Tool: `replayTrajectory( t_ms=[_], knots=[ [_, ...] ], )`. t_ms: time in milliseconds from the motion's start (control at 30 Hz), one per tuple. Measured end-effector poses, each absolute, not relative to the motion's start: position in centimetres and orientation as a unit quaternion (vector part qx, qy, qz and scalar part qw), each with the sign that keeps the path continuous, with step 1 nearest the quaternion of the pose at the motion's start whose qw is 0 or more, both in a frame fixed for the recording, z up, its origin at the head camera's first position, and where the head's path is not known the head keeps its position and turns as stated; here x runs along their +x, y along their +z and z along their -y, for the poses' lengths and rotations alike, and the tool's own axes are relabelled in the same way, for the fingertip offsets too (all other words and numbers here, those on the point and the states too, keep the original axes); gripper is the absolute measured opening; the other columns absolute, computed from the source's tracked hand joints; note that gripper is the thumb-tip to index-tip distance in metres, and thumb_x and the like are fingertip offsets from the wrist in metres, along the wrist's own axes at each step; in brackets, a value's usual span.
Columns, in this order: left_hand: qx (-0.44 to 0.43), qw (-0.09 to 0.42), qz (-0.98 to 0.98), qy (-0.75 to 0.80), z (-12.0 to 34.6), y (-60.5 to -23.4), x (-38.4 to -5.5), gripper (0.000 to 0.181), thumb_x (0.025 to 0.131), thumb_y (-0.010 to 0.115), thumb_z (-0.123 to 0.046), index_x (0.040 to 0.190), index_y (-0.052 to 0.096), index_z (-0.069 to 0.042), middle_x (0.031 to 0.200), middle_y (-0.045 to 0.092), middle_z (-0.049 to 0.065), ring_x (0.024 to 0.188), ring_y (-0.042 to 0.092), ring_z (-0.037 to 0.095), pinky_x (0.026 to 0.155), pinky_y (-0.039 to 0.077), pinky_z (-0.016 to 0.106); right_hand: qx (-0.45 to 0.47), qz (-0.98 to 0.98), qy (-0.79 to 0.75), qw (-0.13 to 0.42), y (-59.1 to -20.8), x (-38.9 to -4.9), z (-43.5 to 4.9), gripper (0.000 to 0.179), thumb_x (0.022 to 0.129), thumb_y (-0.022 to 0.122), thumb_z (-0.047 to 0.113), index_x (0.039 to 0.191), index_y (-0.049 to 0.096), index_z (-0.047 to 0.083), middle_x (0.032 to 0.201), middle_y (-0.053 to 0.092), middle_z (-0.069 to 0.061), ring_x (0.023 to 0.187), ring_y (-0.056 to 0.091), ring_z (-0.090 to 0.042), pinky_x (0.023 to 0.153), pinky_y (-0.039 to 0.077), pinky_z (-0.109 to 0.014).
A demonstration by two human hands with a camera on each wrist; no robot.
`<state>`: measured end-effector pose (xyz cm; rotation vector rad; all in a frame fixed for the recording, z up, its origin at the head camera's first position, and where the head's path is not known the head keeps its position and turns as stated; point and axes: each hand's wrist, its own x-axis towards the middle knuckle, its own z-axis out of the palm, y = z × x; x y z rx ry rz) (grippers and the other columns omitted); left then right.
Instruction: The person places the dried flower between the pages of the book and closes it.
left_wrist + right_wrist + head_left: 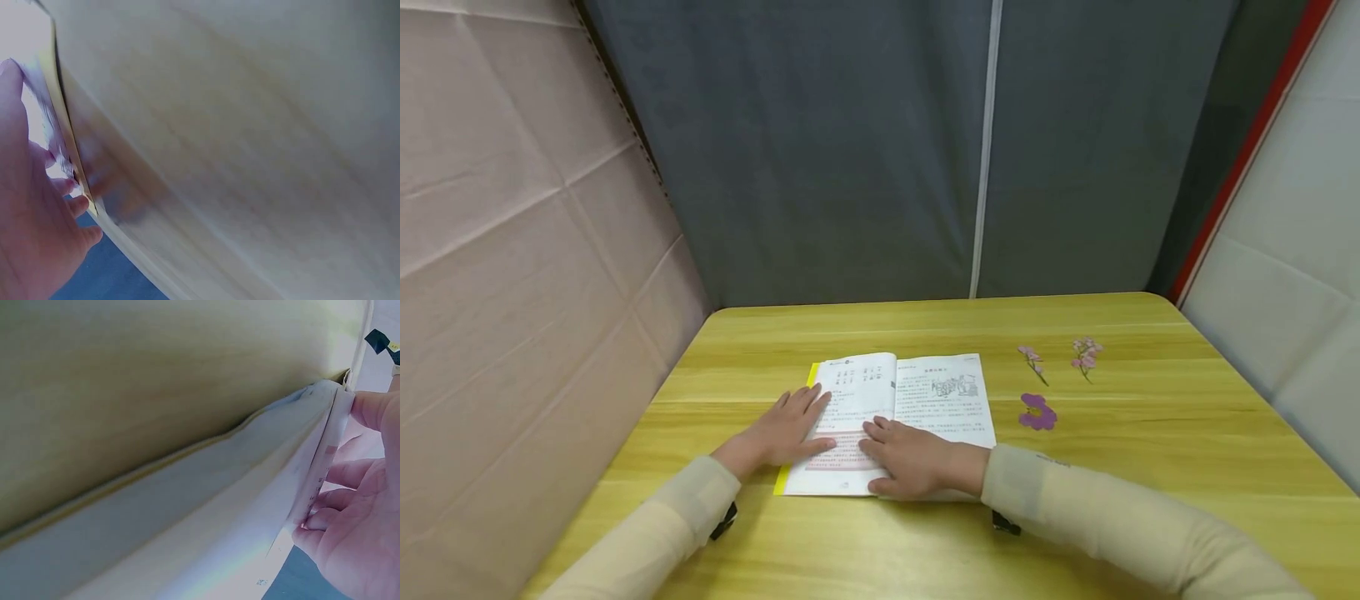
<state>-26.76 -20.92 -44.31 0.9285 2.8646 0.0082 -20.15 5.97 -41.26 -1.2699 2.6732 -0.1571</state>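
Observation:
An open book [943, 417] with printed pages and a yellow cover edge lies on the wooden table. My left hand [786, 429] rests on its left page, fingers spread out over the left margin. Across the lower part of the same page, near the fold, my right hand [913, 458] lies with its fingers extended to the left. In the right wrist view the fingers [350, 472] touch the page beside the book's fold. The left wrist view has the left hand [37, 212] at the book's edge. Neither hand grips anything.
Right of the book lie a purple pressed flower [1037, 412] and two small pink flower sprigs, one nearer [1033, 364] the book and one farther right [1086, 358]. A dark grey curtain [835, 167] hangs behind the table [1120, 467]; pale cloth walls flank it.

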Motion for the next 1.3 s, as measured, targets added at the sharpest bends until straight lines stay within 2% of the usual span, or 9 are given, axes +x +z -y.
replayTrajectory(
  t_ms=[367, 567, 767, 933, 1067, 1167, 1300],
  knots=[
    [0.302, 0.082, -0.95, -0.001, 20.6, -43.6, -26.5, 0.089, 0.094, 0.039, -0.066, 0.155, 0.02, -0.004, 0.159, 0.015, 0.019, 0.143, 0.018, 0.038, 0.113, 0.016, 0.055, -0.442, -0.89, -0.087, 0.069, -40.6, -20.9, -7.2, 0.068, 0.097, 0.053, 0.048, 0.15, 0.037, 0.008, 0.156, 0.027, -0.014, 0.144, 0.02, -0.03, 0.114, 0.02, -0.04],
    [0.293, 0.09, -0.952, -0.006, 20.6, -43.6, -26.5, 0.09, 0.093, 0.038, -0.068, 0.155, 0.019, -0.005, 0.16, 0.014, 0.018, 0.144, 0.017, 0.037, 0.113, 0.016, 0.054, -0.432, -0.889, -0.15, 0.033, -38.9, -21.6, -9.5, 0.061, 0.096, 0.06, 0.039, 0.146, 0.044, 0.008, 0.152, 0.037, -0.014, 0.141, 0.031, -0.027, 0.111, 0.029, -0.043],
    [0.291, 0.094, -0.952, -0.005, 20.8, -43.7, -26.6, 0.092, 0.092, 0.037, -0.071, 0.156, 0.016, -0.007, 0.16, 0.012, 0.016, 0.145, 0.015, 0.036, 0.114, 0.015, 0.053, -0.403, -0.887, -0.223, -0.033, -38.1, -22.3, -12.7, 0.054, 0.094, 0.066, 0.029, 0.14, 0.051, 0.004, 0.142, 0.05, -0.014, 0.131, 0.046, -0.027, 0.105, 0.038, -0.044],
    [0.297, 0.088, -0.951, 0.012, 20.8, -43.9, -26.8, 0.092, 0.093, 0.039, -0.069, 0.156, 0.018, -0.006, 0.16, 0.013, 0.017, 0.144, 0.016, 0.037, 0.113, 0.016, 0.055, -0.346, -0.889, -0.282, -0.101, -38.2, -22.9, -15.8, 0.048, 0.091, 0.071, 0.022, 0.133, 0.057, 0.002, 0.132, 0.059, -0.011, 0.12, 0.056, -0.028, 0.097, 0.046, -0.044],
    [0.296, 0.084, -0.952, 0.011, 20.9, -44.1, -26.8, 0.092, 0.092, 0.036, -0.071, 0.156, 0.016, -0.008, 0.161, 0.012, 0.015, 0.145, 0.015, 0.036, 0.113, 0.016, 0.054, -0.28, -0.889, -0.333, -0.144, -38.7, -23.7, -18.6, 0.043, 0.091, 0.07, 0.017, 0.128, 0.059, 0.0, 0.124, 0.063, -0.015, 0.109, 0.061, -0.032, 0.087, 0.05, -0.047],
    [0.292, 0.085, -0.952, 0.011, 20.8, -44.0, -26.8, 0.092, 0.092, 0.036, -0.072, 0.157, 0.016, -0.009, 0.161, 0.011, 0.014, 0.145, 0.014, 0.035, 0.114, 0.015, 0.053, -0.221, -0.89, -0.37, -0.151, -39.0, -24.3, -21.0, 0.041, 0.093, 0.068, 0.017, 0.127, 0.058, -0.003, 0.12, 0.063, -0.018, 0.105, 0.061, -0.034, 0.084, 0.051, -0.049],
    [0.296, 0.087, -0.951, 0.021, 20.7, -43.8, -26.6, 0.092, 0.092, 0.038, -0.07, 0.156, 0.017, -0.007, 0.16, 0.013, 0.016, 0.144, 0.015, 0.037, 0.113, 0.016, 0.055, -0.129, -0.894, -0.405, -0.14, -39.3, -24.9, -24.3, 0.042, 0.098, 0.061, 0.025, 0.129, 0.056, -0.004, 0.113, 0.063, -0.019, 0.102, 0.061, -0.034, 0.083, 0.051, -0.049]
  ],
)
